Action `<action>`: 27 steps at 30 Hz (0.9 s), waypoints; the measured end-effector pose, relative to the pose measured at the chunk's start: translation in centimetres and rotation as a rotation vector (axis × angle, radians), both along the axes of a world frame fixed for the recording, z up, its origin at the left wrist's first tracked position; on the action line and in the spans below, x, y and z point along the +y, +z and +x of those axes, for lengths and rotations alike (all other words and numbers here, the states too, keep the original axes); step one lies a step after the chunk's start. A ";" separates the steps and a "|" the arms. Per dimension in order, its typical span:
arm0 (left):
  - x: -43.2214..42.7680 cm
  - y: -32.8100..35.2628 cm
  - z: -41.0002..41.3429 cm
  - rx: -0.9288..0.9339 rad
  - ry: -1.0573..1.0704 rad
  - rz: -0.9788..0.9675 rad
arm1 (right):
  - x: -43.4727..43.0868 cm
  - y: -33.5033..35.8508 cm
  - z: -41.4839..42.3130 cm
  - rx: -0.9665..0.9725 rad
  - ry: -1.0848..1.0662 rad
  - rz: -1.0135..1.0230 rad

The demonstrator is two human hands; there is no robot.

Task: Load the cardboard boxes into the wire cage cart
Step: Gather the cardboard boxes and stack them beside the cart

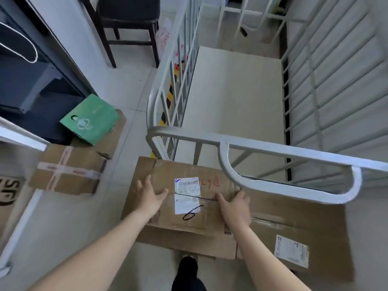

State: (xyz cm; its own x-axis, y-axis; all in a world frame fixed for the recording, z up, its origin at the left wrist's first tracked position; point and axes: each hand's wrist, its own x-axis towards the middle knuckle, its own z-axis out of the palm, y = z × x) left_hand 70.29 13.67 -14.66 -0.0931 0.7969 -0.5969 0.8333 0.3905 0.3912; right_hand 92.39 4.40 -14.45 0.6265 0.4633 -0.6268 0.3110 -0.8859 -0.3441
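Observation:
A brown cardboard box (184, 179) with a white shipping label and a handwritten "6" lies just in front of the white wire cage cart (273, 148). My left hand (150, 195) rests flat on its top at the left of the label. My right hand (236, 204) lies on the top at the right, fingers spread and straight. A larger cardboard box (294, 223) with its own label sits under and to the right of it. The cart's pale floor (231, 91) holds nothing that I can see.
A taped cardboard box (67, 171) and a green box (90, 119) on flattened cardboard lie on the floor at left. A dark shelving unit (31, 80) stands far left, a dark chair (128, 24) behind. My shoe (189, 267) shows below the boxes.

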 end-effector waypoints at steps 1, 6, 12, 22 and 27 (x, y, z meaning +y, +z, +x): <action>0.0 -0.3 0.2 0.018 0.002 0.017 | 0.6 -0.4 0.0 -0.010 0.007 0.019; 1.2 0.2 0.2 0.025 -0.030 -0.041 | 2.3 -0.1 0.3 -0.021 0.093 -0.138; 4.3 4.3 -2.4 -0.059 -0.168 0.049 | 7.6 3.9 -4.0 -0.108 0.485 -0.083; 13.9 13.4 -22.4 0.056 -0.106 0.194 | 21.6 14.7 -21.5 0.141 1.025 0.152; 19.0 14.3 -36.6 0.100 -0.032 0.225 | 27.5 16.7 -31.8 0.057 1.017 0.273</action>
